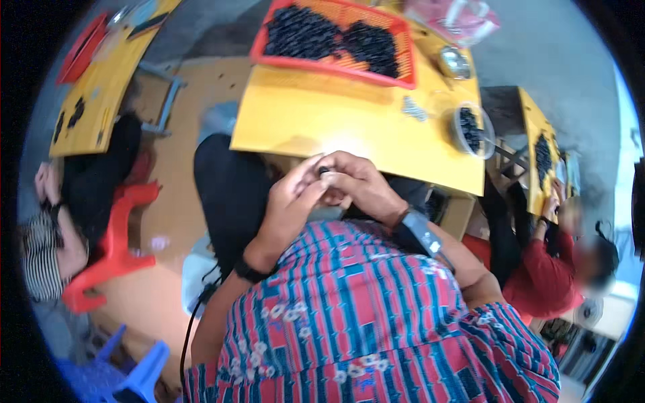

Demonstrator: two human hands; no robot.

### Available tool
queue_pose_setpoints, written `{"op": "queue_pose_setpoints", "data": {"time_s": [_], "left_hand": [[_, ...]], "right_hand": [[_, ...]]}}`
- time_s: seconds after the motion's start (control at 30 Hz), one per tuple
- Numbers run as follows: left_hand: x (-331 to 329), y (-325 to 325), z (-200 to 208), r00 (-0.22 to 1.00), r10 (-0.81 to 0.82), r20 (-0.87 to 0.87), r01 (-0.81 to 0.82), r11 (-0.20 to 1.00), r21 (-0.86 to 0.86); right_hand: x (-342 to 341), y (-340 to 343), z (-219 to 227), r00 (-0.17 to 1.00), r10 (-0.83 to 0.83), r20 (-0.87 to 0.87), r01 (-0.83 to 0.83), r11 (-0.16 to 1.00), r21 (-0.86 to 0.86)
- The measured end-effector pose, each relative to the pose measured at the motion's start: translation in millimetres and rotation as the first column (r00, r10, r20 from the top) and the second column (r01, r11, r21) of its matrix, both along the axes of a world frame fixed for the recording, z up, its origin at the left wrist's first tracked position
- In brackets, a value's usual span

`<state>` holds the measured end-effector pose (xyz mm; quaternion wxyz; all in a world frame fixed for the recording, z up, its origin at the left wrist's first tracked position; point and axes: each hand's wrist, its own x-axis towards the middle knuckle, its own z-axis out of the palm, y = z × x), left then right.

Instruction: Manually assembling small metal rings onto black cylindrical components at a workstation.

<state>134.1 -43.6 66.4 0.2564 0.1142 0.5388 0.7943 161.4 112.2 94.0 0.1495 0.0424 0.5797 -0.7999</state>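
Close together in front of my body, just off the near edge of the yellow table (322, 121), are my two hands. My left hand (295, 191) and my right hand (363, 185) both pinch a small black piece (324, 170). Fingers cover most of it, so its exact kind cannot be made out. On the table's far side sits a red basket (336, 69) with two heaps of small black parts (302, 32). A clear round tub (486, 127) at the right edge holds more black pieces (469, 127).
Small silvery pieces (414, 109) lie near the tub. A shiny metal bowl (454, 62) and a pink-and-white bag (463, 20) are at the far right. Co-workers sit at tables on both sides. A red stool (117, 235) and a blue stool (121, 373) stand left.
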Motion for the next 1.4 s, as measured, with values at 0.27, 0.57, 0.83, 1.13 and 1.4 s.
{"op": "queue_pose_setpoints", "data": {"time_s": [0.27, 0.57, 0.83, 1.13, 1.4], "left_hand": [[-1, -13, 0, 0.996, -0.026, -0.080, 0.014, 0.988, -0.157], [-8, -5, 5, 0.997, -0.058, -0.045, 0.046, 0.974, -0.221], [-11, -13, -4, 0.993, -0.103, -0.051, 0.086, 0.961, -0.261], [-19, -18, 5, 0.988, -0.152, -0.026, 0.140, 0.955, -0.262], [-21, -24, 12, 0.991, -0.135, -0.018, 0.127, 0.961, -0.245]], "right_hand": [[-4, 108, 31, 0.749, -0.504, -0.430, 0.657, 0.650, 0.383], [17, 217, 35, 0.608, -0.578, -0.544, 0.687, 0.040, 0.726], [-27, 147, 45, 0.699, -0.432, -0.570, 0.715, 0.393, 0.578], [-133, 81, 53, 0.808, 0.132, -0.574, 0.532, 0.256, 0.807], [-199, 75, 40, 0.945, 0.216, -0.246, 0.245, 0.029, 0.969]]}}
